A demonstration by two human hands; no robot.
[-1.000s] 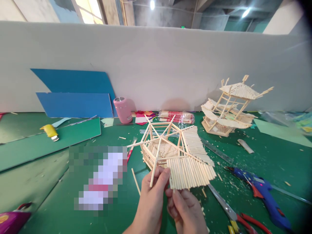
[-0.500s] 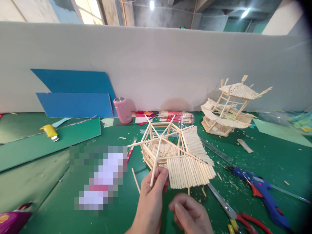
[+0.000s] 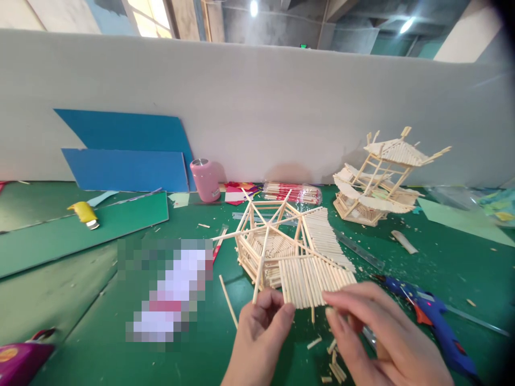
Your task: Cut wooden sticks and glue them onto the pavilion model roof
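A six-sided pavilion model (image 3: 269,228) made of thin wooden sticks stands on the table in front of me, with bare beams fanning out from its top. Two of its roof sides carry rows of sticks; the nearer roof panel (image 3: 308,279) slopes toward me. My left hand (image 3: 263,327) is closed, thumb and forefinger pinching the panel's lower left corner. At the lower right edge, my right hand (image 3: 378,332) has its forefinger on the sticks and its thumb just below; its other fingers are curled. Short stick offcuts (image 3: 337,370) lie below the panel.
A blue glue gun (image 3: 432,308) lies at right, beside scissors mostly hidden by my right hand. A finished-looking stick pavilion (image 3: 374,187) stands behind. Further back are a pink flask (image 3: 205,180) and bagged sticks (image 3: 292,193). A yellow cutter (image 3: 83,213) rests on green board at left.
My right hand has moved up and right from below the model to the panel's lower edge. My left hand has shifted right to the panel's corner. Offcuts below are now uncovered.
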